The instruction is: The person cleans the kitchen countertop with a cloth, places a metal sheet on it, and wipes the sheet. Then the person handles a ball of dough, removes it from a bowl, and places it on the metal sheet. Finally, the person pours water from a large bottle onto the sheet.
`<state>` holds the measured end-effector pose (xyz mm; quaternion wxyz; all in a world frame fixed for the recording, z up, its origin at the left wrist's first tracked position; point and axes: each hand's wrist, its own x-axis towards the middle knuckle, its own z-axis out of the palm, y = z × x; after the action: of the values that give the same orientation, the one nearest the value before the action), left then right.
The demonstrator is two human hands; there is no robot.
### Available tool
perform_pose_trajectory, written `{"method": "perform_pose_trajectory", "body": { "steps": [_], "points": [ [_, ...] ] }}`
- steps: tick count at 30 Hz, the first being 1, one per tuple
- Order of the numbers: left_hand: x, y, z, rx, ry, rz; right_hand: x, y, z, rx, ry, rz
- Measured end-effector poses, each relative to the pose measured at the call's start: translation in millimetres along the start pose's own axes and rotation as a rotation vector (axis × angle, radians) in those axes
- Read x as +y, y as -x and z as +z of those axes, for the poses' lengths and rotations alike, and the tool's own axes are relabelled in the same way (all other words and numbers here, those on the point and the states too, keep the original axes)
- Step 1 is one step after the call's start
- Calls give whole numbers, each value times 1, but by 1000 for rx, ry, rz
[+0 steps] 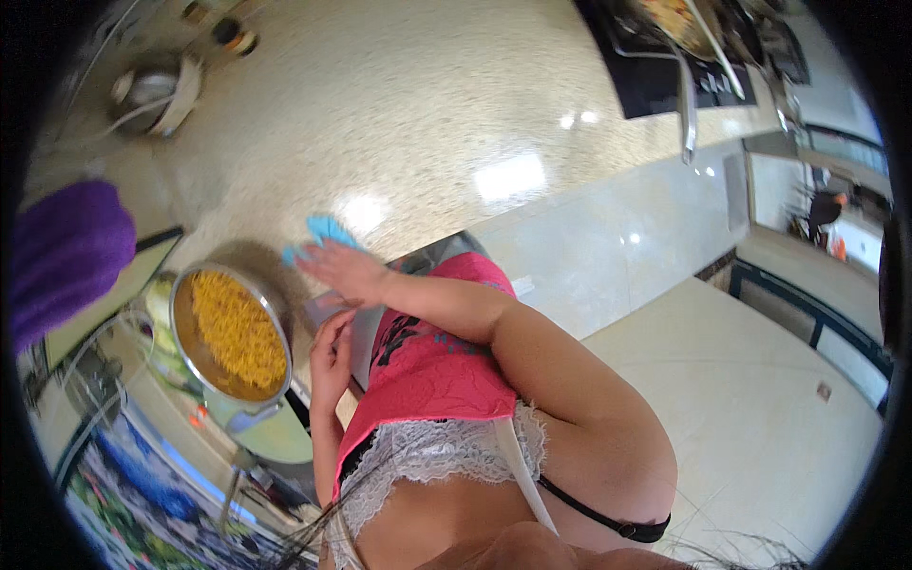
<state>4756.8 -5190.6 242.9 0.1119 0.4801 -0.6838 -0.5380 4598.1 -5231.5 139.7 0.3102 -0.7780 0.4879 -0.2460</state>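
Note:
My right hand point(345, 272) reaches across in front of me, palm down, with a light blue cloth point(329, 229) under and around its fingertips on the speckled stone countertop point(420, 128). The hand and cloth are slightly blurred. Close to the counter's front edge, my left hand point(332, 360) has loosely bent fingers and nothing visible in it. Left of both hands stands a round metal pot point(288, 360) holding yellow, finely cut food point(239, 338). A pink apron point(438, 356) covers my front.
A black cooktop point(641, 92) at the upper right carries a pan of food point(677, 25), its handle over the counter edge. Purple fabric point(68, 260) is at the left. A corded appliance point(153, 96) and a small jar point(235, 37) stand at the upper left. A green board point(274, 431) lies beside the pot.

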Motion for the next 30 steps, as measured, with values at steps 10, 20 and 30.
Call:
{"method": "perform_pose_trajectory", "body": {
  "steps": [10, 20, 30],
  "points": [
    [34, -64, 11, -37, 2, -26, 167, 234, -196, 553, 449, 970],
    [51, -49, 14, 228, 31, -224, 355, 86, -332, 637, 617, 834],
    [54, -34, 25, 427, 56, -307, 248, -214, -224, 296, 350, 343]
  ]
}}
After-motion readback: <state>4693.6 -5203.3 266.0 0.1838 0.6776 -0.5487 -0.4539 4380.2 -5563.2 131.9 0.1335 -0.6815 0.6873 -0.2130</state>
